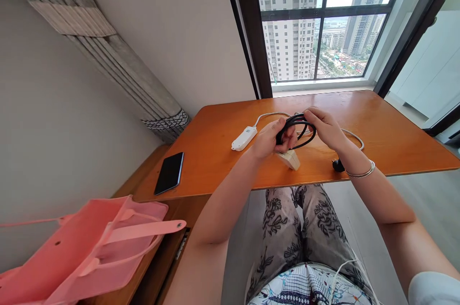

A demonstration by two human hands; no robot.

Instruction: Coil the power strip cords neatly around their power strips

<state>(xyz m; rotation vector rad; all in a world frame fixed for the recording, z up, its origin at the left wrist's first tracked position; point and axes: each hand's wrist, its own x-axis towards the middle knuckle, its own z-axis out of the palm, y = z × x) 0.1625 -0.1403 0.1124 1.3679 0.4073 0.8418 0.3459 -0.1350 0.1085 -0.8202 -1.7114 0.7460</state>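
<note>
Above the table, a looped black cable [312, 133] is held between my two hands. The fingers of my left hand [273, 138] are wrapped round the coil's left side. At the coil's upper right, my right hand [325, 128] pinches the loops with its fingertips. Just below my left hand is a cream-white block [291, 160], partly hidden by that hand. A black plug [338, 165] lies near the table's front edge, beside my right wrist. To the left of my hands lies a white power strip [245, 138] with a white cord that runs behind them.
A black phone [169, 173] lies on the left of the orange-brown wooden table [212, 152]. An open pink bag [97, 238] stands at the lower left on a wooden surface. Behind the table are a window [323, 13] and a grey curtain [118, 56].
</note>
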